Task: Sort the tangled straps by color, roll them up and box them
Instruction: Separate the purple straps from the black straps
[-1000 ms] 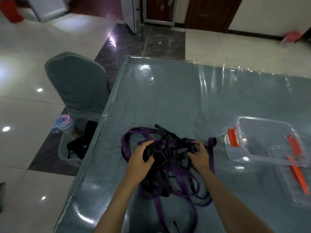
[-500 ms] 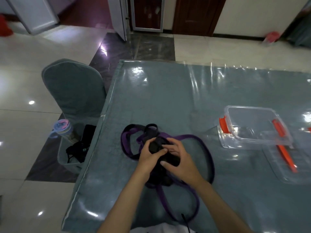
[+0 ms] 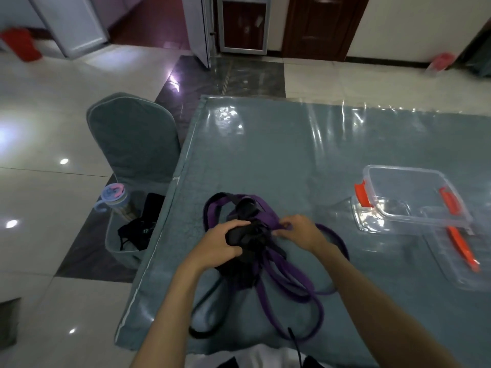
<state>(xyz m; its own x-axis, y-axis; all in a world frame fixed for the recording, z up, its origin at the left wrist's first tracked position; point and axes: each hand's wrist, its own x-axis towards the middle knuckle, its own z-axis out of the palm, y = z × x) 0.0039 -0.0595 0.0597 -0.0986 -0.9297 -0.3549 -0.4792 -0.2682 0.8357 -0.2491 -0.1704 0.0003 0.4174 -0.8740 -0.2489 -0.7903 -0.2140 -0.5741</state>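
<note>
Together, left hand (image 3: 220,241) grips black straps (image 3: 245,251); right hand (image 3: 300,231) pinches purple strap (image 3: 268,221).

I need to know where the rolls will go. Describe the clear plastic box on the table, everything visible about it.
The clear plastic box is a rectangular, transparent container with orange latches at its ends. It sits upright and open on the table, to the right of the straps, holding nothing. Its clear lid, also with an orange latch, lies beside it on the near right, partly under its corner. Neither hand touches it.
</note>
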